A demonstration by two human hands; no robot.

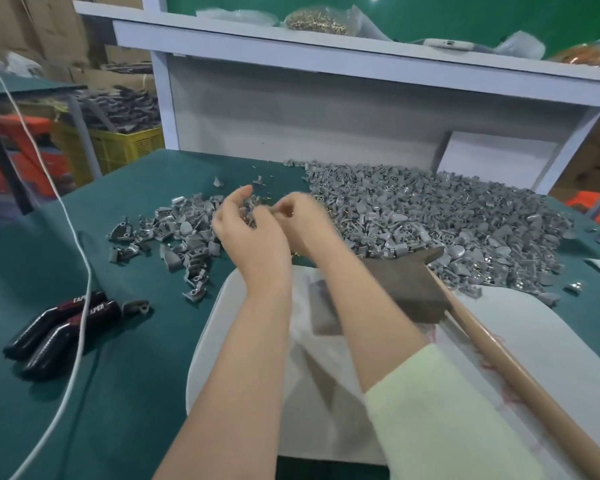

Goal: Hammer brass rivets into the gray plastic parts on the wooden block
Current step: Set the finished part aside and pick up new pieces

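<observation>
My left hand (246,233) and my right hand (303,221) hover close together over the green table, between two heaps of gray plastic parts. The right hand's fingertips pinch a small brass rivet (292,213). The left hand's fingers curl toward it, and its palm side is hidden and blurred. A big heap of gray parts (430,216) lies to the right and a smaller heap (181,226) to the left. The hammer (409,289) lies on the white board (208,341), handle (506,365) toward me. A dull block (321,313) shows under my right forearm.
Black-handled pliers (59,330) and a white cable (80,258) lie at the left on the green table (118,393). A bag of brass rivets (316,20) sits on the white shelf (326,43). Yellow crates (118,147) of parts stand beyond the table's left edge.
</observation>
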